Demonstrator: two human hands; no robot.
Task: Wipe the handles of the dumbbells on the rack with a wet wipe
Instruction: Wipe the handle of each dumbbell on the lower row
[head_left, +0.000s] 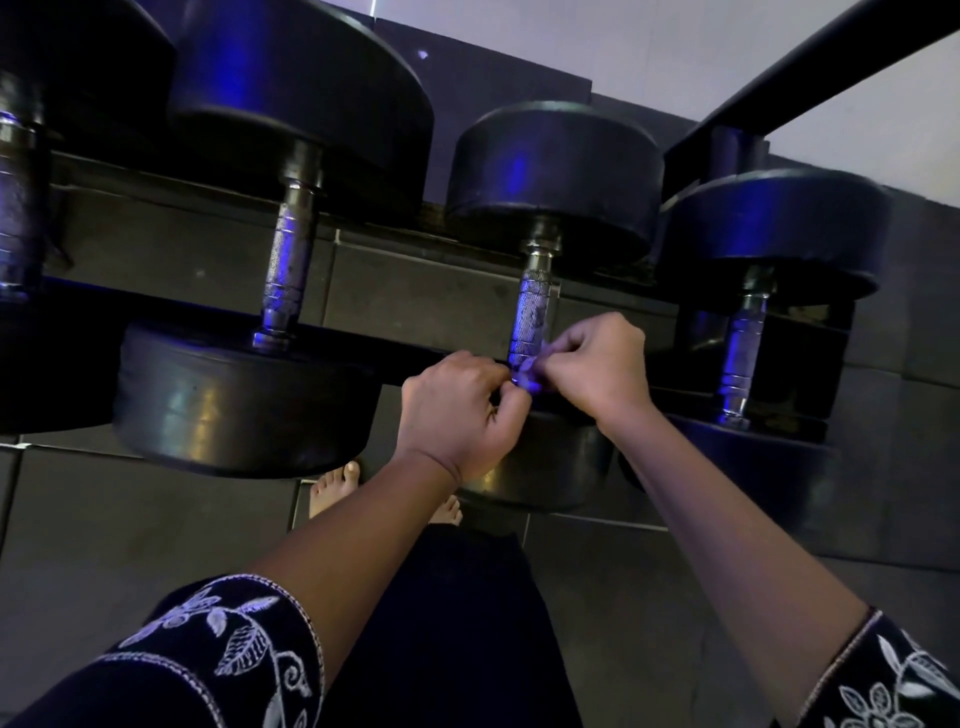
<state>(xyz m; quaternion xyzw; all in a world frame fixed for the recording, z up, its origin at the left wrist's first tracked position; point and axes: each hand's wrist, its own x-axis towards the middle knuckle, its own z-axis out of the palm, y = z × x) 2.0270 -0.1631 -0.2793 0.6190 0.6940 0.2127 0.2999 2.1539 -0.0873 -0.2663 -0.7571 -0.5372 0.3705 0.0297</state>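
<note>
Dumbbells (301, 93) with round black heads are laid side by side across the rails of a dark rack (395, 349) and are seen from above, their knurled metal bars lit in blue. Both hands are brought together at the near end of one handle (535, 312), the second from the right in view, just beside the near head of that dumbbell. A small pale wad, the wet wipe (525, 370), is held between them against the metal. Only a scrap of it is visible between the fingertips, and how far it is wrapped round the bar cannot be told. The grip of the left hand (460, 415) is closed, with the fingers curled and the thumb and forefinger pinched on the wipe from the left. The grip of the right hand (597, 364) is likewise closed, with the fingers bent under and pinched on the same wipe from the right, so that the two hands are touching, or nearly so, at the bar. The handle to the left (288, 260) and the handle to the right (745, 348) are touched by neither hand. Dark sleeves (223, 654) embroidered with white flowers and leaves are worn on the forearms. Below the rack, two bare feet (335, 486) are set on a floor (130, 519) of dark tiles.
</note>
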